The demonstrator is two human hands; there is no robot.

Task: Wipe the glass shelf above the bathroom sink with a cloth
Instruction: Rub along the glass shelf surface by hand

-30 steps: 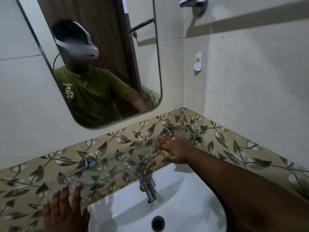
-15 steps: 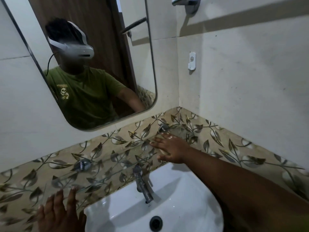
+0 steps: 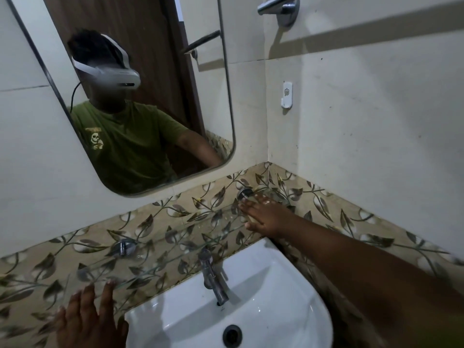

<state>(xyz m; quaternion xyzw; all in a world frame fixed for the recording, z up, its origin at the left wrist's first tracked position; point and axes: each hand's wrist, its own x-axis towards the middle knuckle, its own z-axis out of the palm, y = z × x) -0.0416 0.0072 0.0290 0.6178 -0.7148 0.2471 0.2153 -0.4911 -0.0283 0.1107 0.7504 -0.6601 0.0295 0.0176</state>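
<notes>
**Over the basin, both hands spread on the glass shelf**

At the far right end of the glass shelf (image 3: 175,237), the right hand (image 3: 263,217) lies flat with fingers extended and slightly spread, clenched on nothing. Its fingertips (image 3: 247,200) reach just beside the round chrome shelf bracket (image 3: 244,193) set in the leaf-patterned tile band (image 3: 351,222). A pale patch shows under the palm near the thumb; whether that is the cloth cannot be told.

Near the shelf's left end, the left hand (image 3: 88,320) is open too, fingers straight and apart, tips touching the shelf's front edge, grasping nothing. A second chrome bracket (image 3: 123,247) sits beyond those fingers, up and to their right.

Between the two hands, below the shelf, stands the chrome faucet (image 3: 213,277) over the white sink (image 3: 276,310) with its dark drain (image 3: 232,335). Above the right fingertips, the mirror (image 3: 140,96) reflects a person in a green T-shirt wearing a white headset. A small white wall hook (image 3: 287,94) sits on the side wall.
</notes>
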